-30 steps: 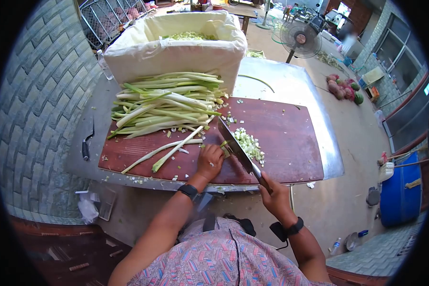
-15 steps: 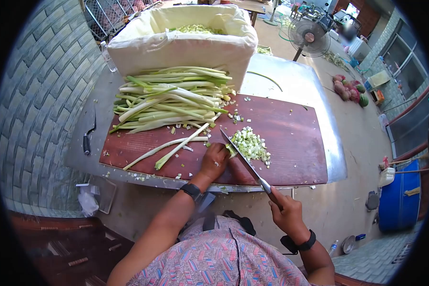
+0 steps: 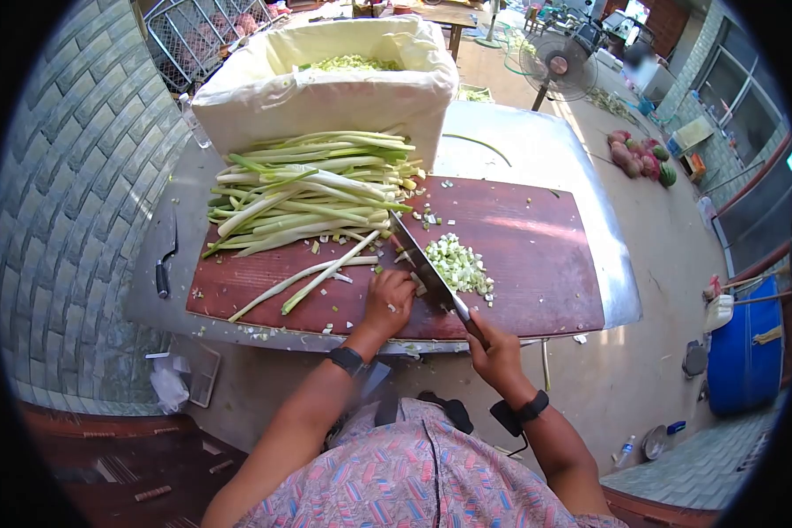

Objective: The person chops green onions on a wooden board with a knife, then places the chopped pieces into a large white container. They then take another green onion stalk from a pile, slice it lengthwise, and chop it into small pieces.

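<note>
My right hand [image 3: 496, 354] is wrapped round the handle of a large knife [image 3: 422, 262], whose blade points up and to the left over the red-brown cutting board [image 3: 537, 255]. Close to the blade's left side, my left hand [image 3: 389, 301] is closed with its fingers curled on the board; what they hold is too small to make out. Chopped scallion pieces [image 3: 458, 266] lie heaped just right of the blade. Behind my left hand is a big pile of long scallions [image 3: 308, 189], with a few loose stalks [image 3: 312, 286] in front of it.
A cloth-lined container [image 3: 326, 110] with chopped greens stands at the table's back. A second knife [image 3: 164, 264] lies on the metal table [image 3: 537, 141] at the left. Beyond are a fan [image 3: 558, 66], watermelons and filled sacks [image 3: 640, 158], and a blue barrel [image 3: 744, 352].
My right hand and the knife have moved left, and the blade now shows its broad side. My left hand has shifted slightly left and down. The whole view has shifted a little.
</note>
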A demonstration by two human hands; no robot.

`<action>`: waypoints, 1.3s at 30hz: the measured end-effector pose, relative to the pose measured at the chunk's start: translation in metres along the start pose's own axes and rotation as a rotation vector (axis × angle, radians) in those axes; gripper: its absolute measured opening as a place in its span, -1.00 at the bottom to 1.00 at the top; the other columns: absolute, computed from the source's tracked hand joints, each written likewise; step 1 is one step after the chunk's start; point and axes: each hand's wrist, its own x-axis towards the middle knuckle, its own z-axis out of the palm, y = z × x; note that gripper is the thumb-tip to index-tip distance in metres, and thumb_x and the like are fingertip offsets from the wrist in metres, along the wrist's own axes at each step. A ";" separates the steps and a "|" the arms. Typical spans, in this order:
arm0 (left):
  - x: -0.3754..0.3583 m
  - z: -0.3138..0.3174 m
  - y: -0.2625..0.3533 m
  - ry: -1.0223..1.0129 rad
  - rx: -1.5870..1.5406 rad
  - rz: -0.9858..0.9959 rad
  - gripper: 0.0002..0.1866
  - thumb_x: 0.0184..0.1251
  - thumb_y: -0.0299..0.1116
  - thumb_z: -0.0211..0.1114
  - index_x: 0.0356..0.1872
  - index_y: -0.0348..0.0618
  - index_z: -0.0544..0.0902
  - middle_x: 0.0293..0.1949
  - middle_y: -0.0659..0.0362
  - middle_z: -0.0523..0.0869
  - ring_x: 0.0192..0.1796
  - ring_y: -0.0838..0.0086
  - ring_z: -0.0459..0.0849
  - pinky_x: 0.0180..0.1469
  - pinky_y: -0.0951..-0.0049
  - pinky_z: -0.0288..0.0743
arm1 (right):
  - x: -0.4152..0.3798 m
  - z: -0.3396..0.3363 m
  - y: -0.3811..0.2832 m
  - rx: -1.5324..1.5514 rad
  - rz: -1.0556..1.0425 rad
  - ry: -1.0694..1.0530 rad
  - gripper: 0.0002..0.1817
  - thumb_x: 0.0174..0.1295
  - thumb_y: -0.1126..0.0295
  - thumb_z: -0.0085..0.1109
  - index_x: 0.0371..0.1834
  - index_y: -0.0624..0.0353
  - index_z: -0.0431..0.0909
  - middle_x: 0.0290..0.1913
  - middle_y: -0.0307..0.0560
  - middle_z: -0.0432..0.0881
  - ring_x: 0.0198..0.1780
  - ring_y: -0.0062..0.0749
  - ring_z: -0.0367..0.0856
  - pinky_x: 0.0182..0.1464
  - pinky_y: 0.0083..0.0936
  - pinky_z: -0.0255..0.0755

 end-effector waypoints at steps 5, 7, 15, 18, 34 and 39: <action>-0.002 0.006 -0.004 0.045 -0.059 -0.049 -0.90 0.04 -0.54 0.29 -0.38 -0.17 0.62 -0.29 0.10 0.61 -0.16 0.12 0.56 -0.11 0.17 0.46 | -0.022 -0.033 -0.017 0.001 -0.042 0.035 -0.46 0.11 0.44 0.30 0.24 -0.03 0.52 -0.46 0.08 0.61 -0.44 0.00 0.62 -0.39 -0.19 0.46; -0.001 0.009 -0.006 0.034 -0.082 -0.076 -0.91 0.02 -0.56 0.28 -0.41 -0.19 0.60 -0.30 0.06 0.60 -0.17 0.09 0.56 -0.11 0.17 0.46 | -0.030 -0.049 -0.029 -0.082 -0.047 -0.018 -0.45 0.11 0.44 0.29 0.24 -0.06 0.52 -0.48 0.05 0.58 -0.47 0.00 0.59 -0.42 -0.18 0.43; -0.003 0.013 -0.012 0.005 -0.072 -0.071 -0.92 0.04 -0.55 0.29 -0.42 -0.20 0.59 -0.30 0.03 0.59 -0.17 0.08 0.56 -0.10 0.18 0.47 | -0.016 -0.034 -0.035 -0.170 0.007 -0.126 -0.46 0.13 0.40 0.28 0.25 -0.01 0.51 -0.49 0.10 0.58 -0.47 0.04 0.59 -0.41 -0.13 0.44; 0.001 0.008 -0.010 0.001 -0.091 -0.031 -0.91 0.05 -0.56 0.30 -0.40 -0.21 0.59 -0.30 0.03 0.60 -0.19 0.08 0.56 -0.11 0.19 0.47 | 0.005 -0.003 -0.016 -0.121 0.009 -0.085 -0.48 0.14 0.44 0.28 0.24 0.04 0.52 -0.44 0.15 0.62 -0.43 0.02 0.64 -0.38 -0.22 0.48; 0.000 0.014 -0.007 0.027 -0.145 -0.051 -0.91 0.07 -0.58 0.28 -0.38 -0.24 0.58 -0.26 0.03 0.58 -0.16 0.06 0.54 -0.05 0.17 0.44 | -0.029 -0.051 -0.041 -0.119 0.019 -0.080 -0.47 0.13 0.42 0.28 0.24 -0.02 0.52 -0.49 0.07 0.58 -0.43 0.04 0.61 -0.40 -0.12 0.44; -0.001 0.012 -0.010 -0.008 -0.131 -0.030 -0.90 0.06 -0.57 0.29 -0.38 -0.24 0.57 -0.26 0.02 0.59 -0.17 0.06 0.55 -0.09 0.16 0.46 | -0.001 -0.011 -0.033 -0.186 0.042 -0.119 -0.46 0.14 0.45 0.26 0.26 -0.02 0.51 -0.43 0.16 0.62 -0.39 0.08 0.63 -0.36 -0.20 0.48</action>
